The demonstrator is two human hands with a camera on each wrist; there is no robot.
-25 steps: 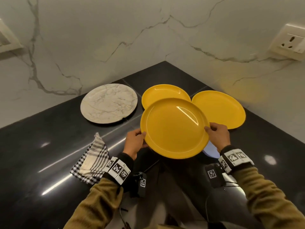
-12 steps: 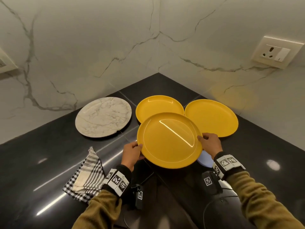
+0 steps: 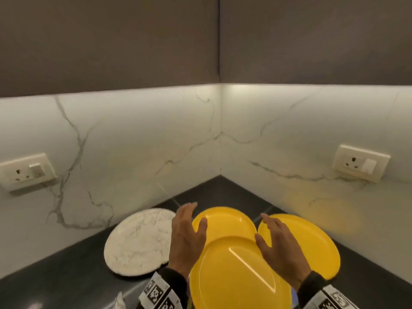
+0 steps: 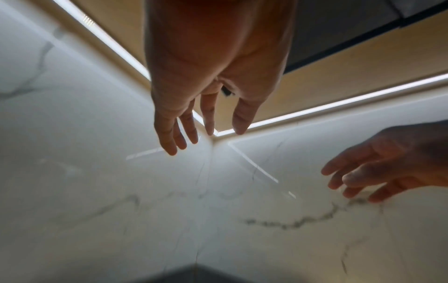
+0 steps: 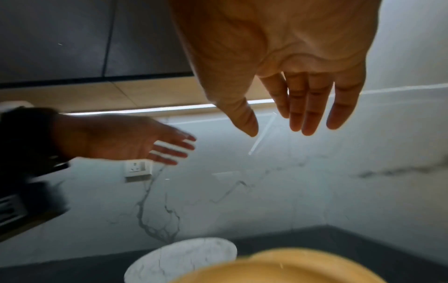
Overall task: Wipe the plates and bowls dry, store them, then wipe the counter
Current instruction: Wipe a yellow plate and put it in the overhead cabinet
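Three yellow plates lie in the counter corner: a near one (image 3: 236, 277) that overlaps the near rim of a back one (image 3: 225, 221), and a right one (image 3: 312, 244). A white marbled plate (image 3: 138, 239) (image 5: 181, 258) lies to their left. My left hand (image 3: 189, 221) (image 4: 194, 124) hovers over the left edge of the yellow plates, fingers straight, holding nothing. My right hand (image 3: 270, 233) (image 5: 290, 114) hovers between the near and right plates, also spread and empty. A blurred yellow plate (image 5: 290, 268) fills the bottom of the right wrist view.
A corner of the checked cloth (image 3: 119, 302) shows at the bottom left on the black counter (image 3: 223, 192). Marble walls meet behind the plates, with sockets on the left (image 3: 26, 172) and right (image 3: 361, 162). Dark upper cabinets (image 3: 111, 41) hang overhead.
Both hands have let go of the near yellow plate and risen above it with fingers spread. The head view has tilted up, bringing in the cabinets and both sockets.
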